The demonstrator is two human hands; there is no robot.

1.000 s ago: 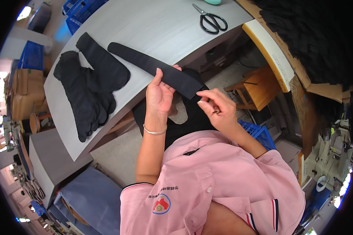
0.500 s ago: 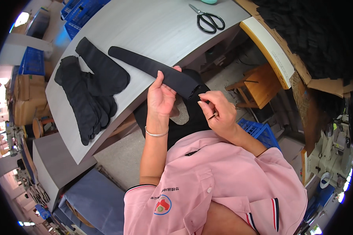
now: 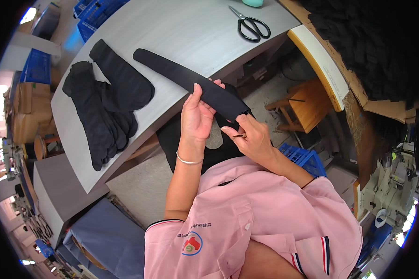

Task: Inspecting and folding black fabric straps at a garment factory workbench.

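A long, smooth black sock-like fabric tube [image 3: 191, 79] slants from over the grey table toward my body. My left hand [image 3: 196, 114] is closed around its middle, thumb on the near side and fingertips showing past the far edge. At the tube's near end is my right hand [image 3: 253, 139], its bent fingertips touching the end's rim. Tucked in that hand is a thin dark tool [image 3: 239, 136], mostly hidden by the fingers. On the table to the left lie several black socks [image 3: 91, 109], one pile beside another sock [image 3: 121, 74].
Black-handled scissors [image 3: 251, 28] lie on the grey table [image 3: 181, 28] near its far right edge, by a mint-green object [image 3: 253, 2]. A wooden stool [image 3: 307, 107] and a blue crate [image 3: 305, 160] stand at right. Beyond is a cardboard box [image 3: 391, 111] of black items.
My right hand has moved up and left, from just below the tube's near end onto its rim. The left hand and tube have shifted slightly right.
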